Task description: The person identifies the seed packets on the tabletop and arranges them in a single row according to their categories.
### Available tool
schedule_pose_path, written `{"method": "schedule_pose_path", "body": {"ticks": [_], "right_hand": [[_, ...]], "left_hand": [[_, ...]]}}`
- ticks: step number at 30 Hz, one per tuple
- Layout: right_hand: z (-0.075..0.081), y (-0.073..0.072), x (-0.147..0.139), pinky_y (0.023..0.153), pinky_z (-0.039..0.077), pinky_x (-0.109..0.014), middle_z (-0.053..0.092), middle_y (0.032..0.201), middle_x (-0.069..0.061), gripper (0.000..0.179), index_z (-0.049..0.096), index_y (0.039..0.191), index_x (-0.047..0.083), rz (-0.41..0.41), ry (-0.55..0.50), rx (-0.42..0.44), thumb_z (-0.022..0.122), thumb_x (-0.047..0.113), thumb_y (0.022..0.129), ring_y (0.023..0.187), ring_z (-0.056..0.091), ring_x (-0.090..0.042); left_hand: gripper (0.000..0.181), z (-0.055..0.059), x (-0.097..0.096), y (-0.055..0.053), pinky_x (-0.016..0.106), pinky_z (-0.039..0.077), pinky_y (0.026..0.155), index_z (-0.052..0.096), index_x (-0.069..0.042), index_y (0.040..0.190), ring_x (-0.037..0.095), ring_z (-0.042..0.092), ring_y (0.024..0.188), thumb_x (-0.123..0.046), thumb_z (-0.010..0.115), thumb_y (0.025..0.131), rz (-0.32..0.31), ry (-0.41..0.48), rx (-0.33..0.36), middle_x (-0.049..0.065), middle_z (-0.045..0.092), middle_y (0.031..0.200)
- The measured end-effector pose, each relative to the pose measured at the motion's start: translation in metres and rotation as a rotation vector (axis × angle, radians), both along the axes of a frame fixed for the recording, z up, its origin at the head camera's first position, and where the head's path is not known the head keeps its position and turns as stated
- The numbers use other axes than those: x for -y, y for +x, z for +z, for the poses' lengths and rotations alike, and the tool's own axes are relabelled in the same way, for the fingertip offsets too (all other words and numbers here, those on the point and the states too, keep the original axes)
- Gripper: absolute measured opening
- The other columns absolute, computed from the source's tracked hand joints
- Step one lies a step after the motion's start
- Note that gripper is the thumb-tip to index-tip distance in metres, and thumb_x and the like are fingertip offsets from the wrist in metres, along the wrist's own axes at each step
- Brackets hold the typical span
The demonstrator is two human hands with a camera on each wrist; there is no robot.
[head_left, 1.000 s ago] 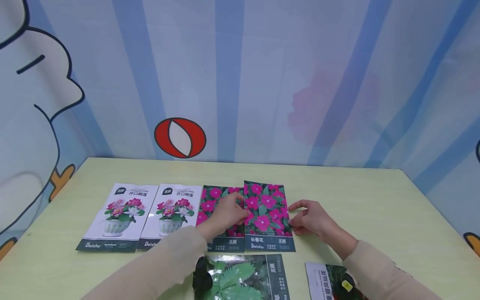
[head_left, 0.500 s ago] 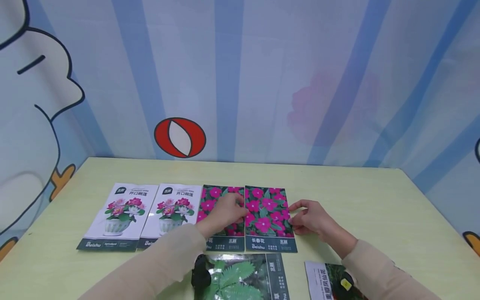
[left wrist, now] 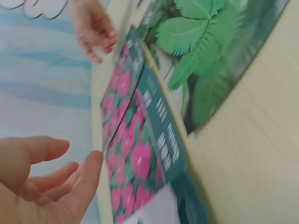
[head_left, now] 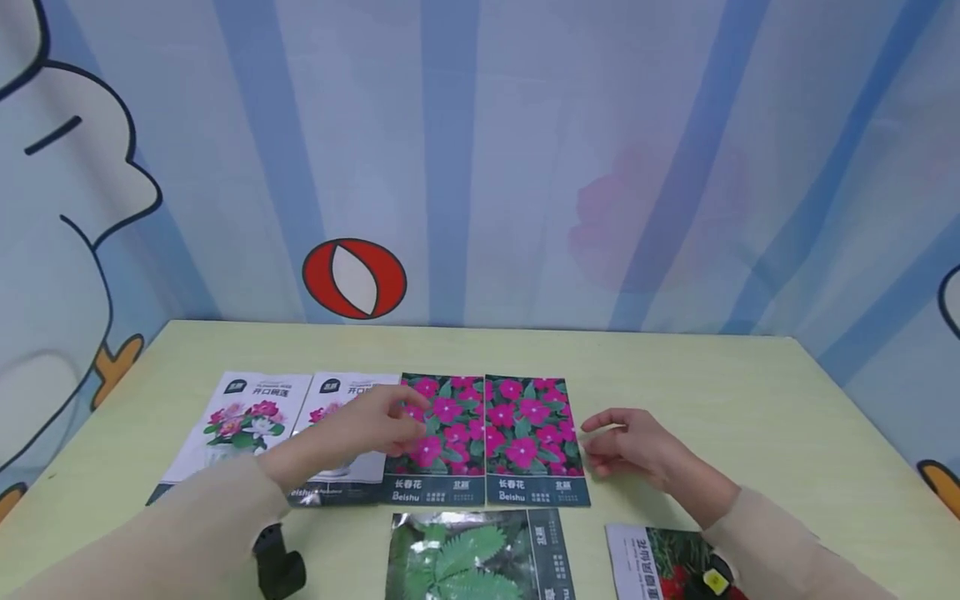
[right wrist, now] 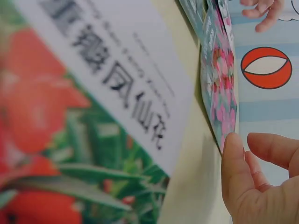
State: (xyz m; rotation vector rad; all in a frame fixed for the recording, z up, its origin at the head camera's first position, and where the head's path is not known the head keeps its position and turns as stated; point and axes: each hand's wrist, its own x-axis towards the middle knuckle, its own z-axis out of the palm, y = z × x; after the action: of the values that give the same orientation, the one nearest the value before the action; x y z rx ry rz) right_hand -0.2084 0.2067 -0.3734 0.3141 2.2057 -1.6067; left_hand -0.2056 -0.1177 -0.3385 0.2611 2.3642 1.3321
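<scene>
Two pink-flower seed packets lie side by side on the table, a left one (head_left: 450,433) and a right one (head_left: 534,433). My left hand (head_left: 375,425) is over the seam between the left pink packet and a white seed packet (head_left: 337,492), holding nothing, its thumb and fingers apart in the left wrist view. Just off the outer edge of the right pink packet is my right hand (head_left: 633,446). Its thumb (right wrist: 236,163) and index finger stand apart with nothing between them.
Another white packet (head_left: 243,421) with a potted flower ends the row at the left. In front lie a green-leaf packet (head_left: 465,554) and, under the right forearm, a red-flower packet (head_left: 637,558). A printed curtain (head_left: 525,167) hangs behind the table (head_left: 675,358).
The right pink packet has slid slightly toward the person, level with its neighbour. My left hand has then let go and moved left; my right hand has drawn slightly off the edge.
</scene>
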Motion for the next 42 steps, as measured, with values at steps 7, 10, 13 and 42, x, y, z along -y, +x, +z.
{"method": "schedule_pose_path", "body": {"ticks": [7,10,13,42], "right_hand": [[0.004,0.012,-0.009,0.061,0.055,-0.027,0.066,0.082,-0.01,0.034,0.053,0.117,-0.008,0.023,-0.039,0.055,0.062,0.003,0.086,0.066,0.061,-0.016],[0.006,0.017,-0.014,0.063,0.055,-0.027,0.068,0.086,-0.01,0.034,0.053,0.116,-0.01,0.051,-0.045,0.049,0.062,0.005,0.088,0.069,0.062,-0.016],[0.007,0.022,-0.02,0.065,0.055,-0.028,0.068,0.089,-0.011,0.031,0.054,0.114,-0.011,0.059,-0.062,0.055,0.061,0.006,0.089,0.07,0.063,-0.016],[-0.001,0.069,-0.005,0.074,0.055,-0.029,0.069,0.096,-0.017,0.031,0.057,0.116,-0.01,0.154,-0.311,0.322,0.06,0.001,0.087,0.08,0.068,-0.019]], "left_hand": [[0.043,0.013,0.044,0.016,0.032,0.055,0.076,0.048,0.002,0.127,0.021,0.063,0.084,-0.012,0.06,0.089,0.069,0.054,0.171,0.013,0.063,0.102],[0.047,0.014,0.06,0.025,0.031,0.054,0.077,0.044,0.004,0.13,0.021,0.063,0.086,-0.015,0.059,0.09,0.087,0.11,0.253,0.014,0.062,0.106],[0.049,0.011,0.071,0.032,0.035,0.054,0.079,0.042,0.005,0.131,0.022,0.063,0.09,-0.017,0.059,0.091,0.093,0.134,0.309,0.014,0.062,0.106],[0.055,-0.026,0.04,0.085,0.041,0.053,0.08,0.029,0.014,0.13,0.027,0.062,0.096,-0.014,0.056,0.091,0.134,0.385,0.62,0.018,0.058,0.11]]}}
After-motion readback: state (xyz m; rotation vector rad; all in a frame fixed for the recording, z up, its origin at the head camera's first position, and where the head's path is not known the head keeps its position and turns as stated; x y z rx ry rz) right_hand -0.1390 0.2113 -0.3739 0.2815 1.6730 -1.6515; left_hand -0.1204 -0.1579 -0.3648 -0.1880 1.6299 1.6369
